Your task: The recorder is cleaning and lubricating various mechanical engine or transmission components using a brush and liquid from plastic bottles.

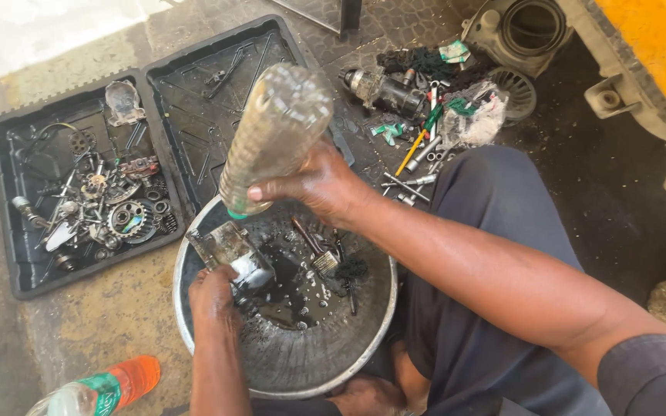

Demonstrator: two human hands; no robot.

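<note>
Right hand (319, 185) is gripping an upended clear plastic bottle (275, 135), neck down over the metal basin (364, 339); left hand (213, 296) is holding a greasy metal part (233, 250) above the dark liquid. I am judging a slow pour, aimed at the part, is wasting least. Bottle mouth is hidden behind the thumb; the stream is hard to make out.

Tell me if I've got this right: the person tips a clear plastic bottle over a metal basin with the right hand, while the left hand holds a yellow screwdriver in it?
Not quite. In the head view the left hand holds a grimy metal part in the basin, not a screwdriver. The right hand does tip the clear bottle.
</note>
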